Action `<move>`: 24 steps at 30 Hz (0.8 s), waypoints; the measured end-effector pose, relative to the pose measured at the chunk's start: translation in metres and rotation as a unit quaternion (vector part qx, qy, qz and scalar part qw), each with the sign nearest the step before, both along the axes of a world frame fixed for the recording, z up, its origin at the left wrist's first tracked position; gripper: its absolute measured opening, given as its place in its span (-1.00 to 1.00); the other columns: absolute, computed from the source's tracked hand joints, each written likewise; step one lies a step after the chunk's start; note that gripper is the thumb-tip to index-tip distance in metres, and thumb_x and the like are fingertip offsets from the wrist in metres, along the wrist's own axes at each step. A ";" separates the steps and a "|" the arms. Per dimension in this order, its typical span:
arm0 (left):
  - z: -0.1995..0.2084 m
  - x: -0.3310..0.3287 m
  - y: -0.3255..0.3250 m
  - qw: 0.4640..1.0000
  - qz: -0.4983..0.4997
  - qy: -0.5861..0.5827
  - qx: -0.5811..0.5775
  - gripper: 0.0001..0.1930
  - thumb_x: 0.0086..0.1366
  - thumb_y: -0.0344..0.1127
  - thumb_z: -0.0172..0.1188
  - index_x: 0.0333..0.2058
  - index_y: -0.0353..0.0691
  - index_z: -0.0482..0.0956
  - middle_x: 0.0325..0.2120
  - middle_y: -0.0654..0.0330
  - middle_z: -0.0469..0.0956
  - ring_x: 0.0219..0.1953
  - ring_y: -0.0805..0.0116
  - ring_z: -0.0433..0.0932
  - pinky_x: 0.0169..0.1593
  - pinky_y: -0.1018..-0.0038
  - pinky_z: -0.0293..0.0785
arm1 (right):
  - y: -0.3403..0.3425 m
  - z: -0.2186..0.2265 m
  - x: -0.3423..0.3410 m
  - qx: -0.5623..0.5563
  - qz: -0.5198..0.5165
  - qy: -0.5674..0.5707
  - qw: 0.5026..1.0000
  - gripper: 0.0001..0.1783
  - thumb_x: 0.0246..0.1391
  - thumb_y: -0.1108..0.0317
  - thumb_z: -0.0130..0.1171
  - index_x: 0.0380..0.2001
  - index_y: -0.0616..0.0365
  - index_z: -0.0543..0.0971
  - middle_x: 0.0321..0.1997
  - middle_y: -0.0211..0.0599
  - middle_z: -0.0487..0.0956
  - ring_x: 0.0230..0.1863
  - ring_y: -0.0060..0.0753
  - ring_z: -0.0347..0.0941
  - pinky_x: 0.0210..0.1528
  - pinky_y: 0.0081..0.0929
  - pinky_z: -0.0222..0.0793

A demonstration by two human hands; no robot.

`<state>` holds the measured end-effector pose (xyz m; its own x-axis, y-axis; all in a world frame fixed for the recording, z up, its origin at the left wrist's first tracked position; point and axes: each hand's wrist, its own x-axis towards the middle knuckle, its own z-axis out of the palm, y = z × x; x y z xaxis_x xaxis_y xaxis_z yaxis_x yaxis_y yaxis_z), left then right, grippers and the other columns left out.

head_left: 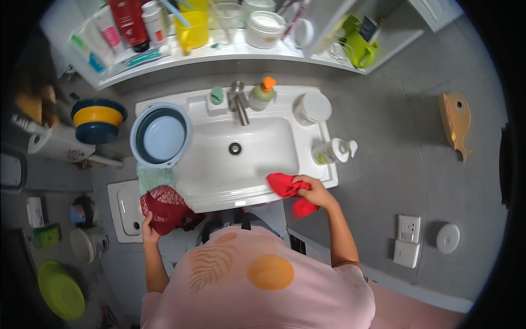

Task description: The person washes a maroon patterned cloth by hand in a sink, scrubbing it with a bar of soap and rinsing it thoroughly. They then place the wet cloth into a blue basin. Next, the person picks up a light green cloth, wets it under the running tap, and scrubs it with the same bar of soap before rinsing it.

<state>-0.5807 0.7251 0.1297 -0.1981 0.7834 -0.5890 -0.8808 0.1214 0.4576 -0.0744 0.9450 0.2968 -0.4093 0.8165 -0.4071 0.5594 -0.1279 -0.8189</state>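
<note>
Plainly, right fingers (308, 181) hold red cloth (281, 185) — near a green-labelled bottle (330, 151).

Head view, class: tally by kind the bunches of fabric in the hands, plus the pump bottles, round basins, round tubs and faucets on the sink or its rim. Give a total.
Fabric bunches: 2 (dark red lace garment, left hand; bright red cloth, right hand)
Pump bottles: 2 (orange-topped, white-topped)
Round basin: 1
Round white tub: 1
Faucet: 1
Total: 7

Looks like a smooth, glossy ceramic sink (263, 164), shiny metal faucet (239, 103), lacy maroon garment (166, 213) and kinda matt red cloth (282, 185).
</note>
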 end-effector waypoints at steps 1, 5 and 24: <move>0.003 0.001 0.001 1.000 -0.019 0.004 -0.002 -0.50 0.17 -0.29 0.09 0.07 -0.31 0.23 0.00 0.06 0.36 0.03 0.14 0.35 0.12 0.20 0.25 | 0.003 -0.008 0.023 0.030 -0.025 -0.027 0.999 -0.63 -0.18 0.58 0.01 -0.20 0.16 0.48 -0.24 -0.31 0.50 -0.18 -0.49 0.39 -0.07 -0.56 0.29; 0.006 0.008 0.011 0.993 -0.113 0.018 0.011 -0.46 0.17 -0.23 0.10 0.09 -0.32 0.21 0.02 0.02 0.34 0.05 0.10 0.33 0.12 0.18 0.25 | 0.006 -0.066 0.093 0.242 -0.055 -0.232 0.940 -0.58 -0.18 0.38 0.18 -0.14 0.16 0.47 -0.11 -0.01 0.45 -0.11 -0.07 0.39 -0.02 -0.38 0.29; 0.124 0.154 0.087 0.988 -0.085 0.131 -0.002 -0.51 0.18 -0.38 0.08 0.09 -0.26 0.20 -0.01 0.15 0.37 -0.01 0.27 0.39 0.07 0.35 0.30 | 0.109 -0.116 0.090 0.262 -0.388 0.158 0.869 -0.27 -0.25 0.44 0.32 0.03 0.28 0.22 -0.02 -0.12 0.36 -0.02 -0.32 0.33 0.00 -0.40 0.26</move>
